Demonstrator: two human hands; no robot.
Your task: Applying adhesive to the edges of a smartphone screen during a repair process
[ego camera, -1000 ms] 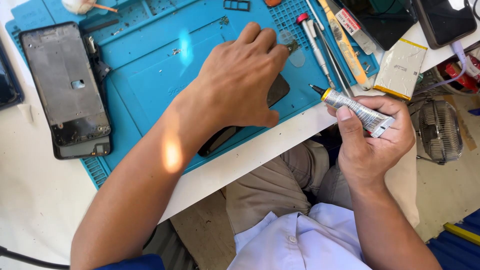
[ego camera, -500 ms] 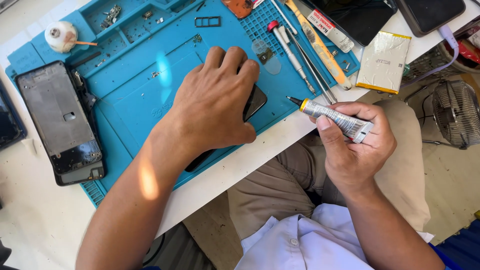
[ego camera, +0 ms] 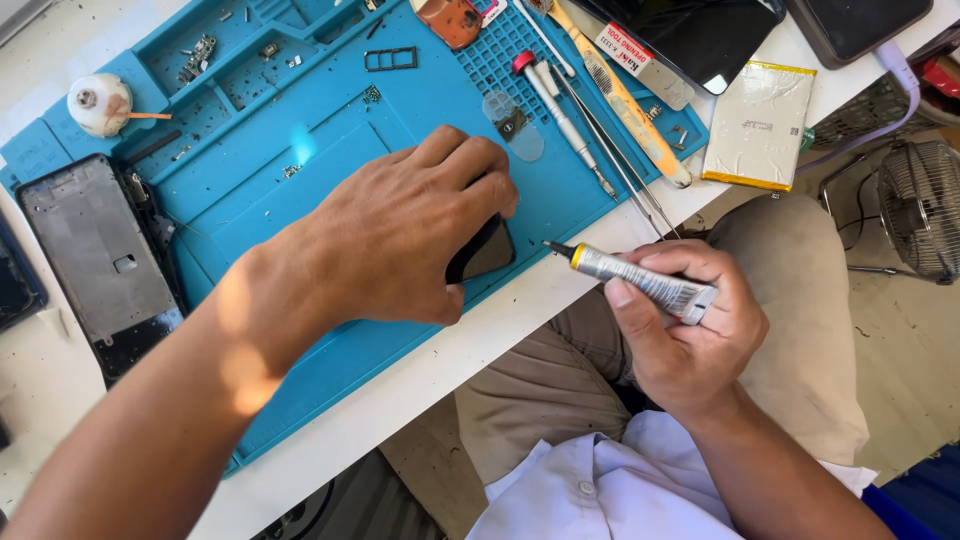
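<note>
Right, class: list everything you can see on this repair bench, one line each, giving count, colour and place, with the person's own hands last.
Repair mat: one, blue, covering the white table.
Dark phone: one, black, on the mat under the left hand.
Phone frame: one, grey, at the mat's left edge.
Battery: one, silver with yellow edges, right of the mat.
Screwdriver: one, silver with a red cap, upper mat.
Glue tube: one, silver, in the right hand.
Fan: one, grey, on the floor, right.
Left hand: pressing the phone.
Right hand: gripping the tube.
</note>
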